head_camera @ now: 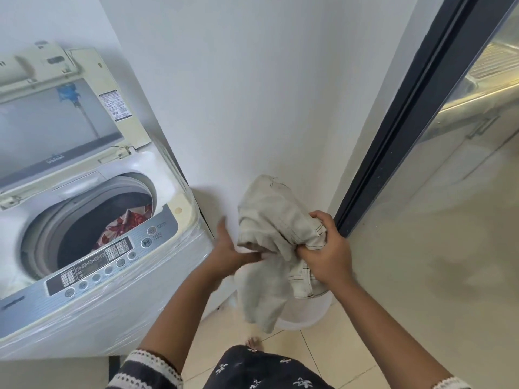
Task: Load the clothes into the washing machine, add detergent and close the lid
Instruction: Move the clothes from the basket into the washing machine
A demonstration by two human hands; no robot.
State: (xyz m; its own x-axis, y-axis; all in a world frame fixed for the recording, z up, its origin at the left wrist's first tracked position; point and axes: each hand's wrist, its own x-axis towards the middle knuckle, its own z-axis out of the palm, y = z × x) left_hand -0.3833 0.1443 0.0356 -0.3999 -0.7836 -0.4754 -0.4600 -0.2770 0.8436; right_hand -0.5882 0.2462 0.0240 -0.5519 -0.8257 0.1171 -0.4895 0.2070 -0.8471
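A top-loading washing machine [92,248] stands at the left against a plain white wall [252,94], its lid [64,119] raised and leaning back, its body wrapped in clear film. Inside the drum a red and white patterned cloth [123,228] lies against the dark wall. To the right of the machine, both hands hold a pale beige garment [276,228] in front of the wall: the right hand [327,251] has its grip closed on the bunched cloth, and the left hand [233,248] is on the lower edge, blurred, so its grip cannot be told. The garment hangs above a white basket [306,313] on the beige tiled floor [421,276]. A dark door frame [407,108] runs diagonally at the right
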